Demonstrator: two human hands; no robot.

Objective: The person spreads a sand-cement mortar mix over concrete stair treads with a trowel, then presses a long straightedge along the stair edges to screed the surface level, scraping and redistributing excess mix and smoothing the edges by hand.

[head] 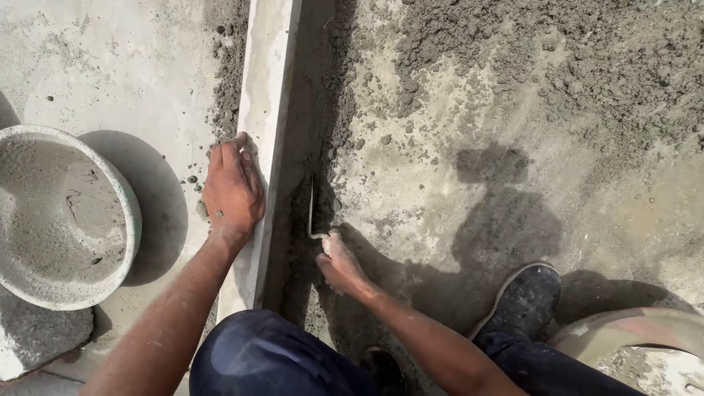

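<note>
My left hand (pixel 233 189) lies flat, fingers together, pressing against the left side of a long pale straightedge beam (pixel 265 88) that runs from the top of the view down to my knee. My right hand (pixel 339 262) grips the handle of a small trowel (pixel 312 209), whose thin blade stands on edge in the dark wet mortar strip just right of the beam. Loose grey mortar (pixel 557 59) is spread over the floor at the upper right.
A round mortar-coated pan (pixel 110 183) sits at the left on the smooth concrete. A second pan's rim (pixel 631 323) shows at the bottom right beside my dark shoe (pixel 524 297). A broken concrete lump (pixel 37 334) lies at the lower left.
</note>
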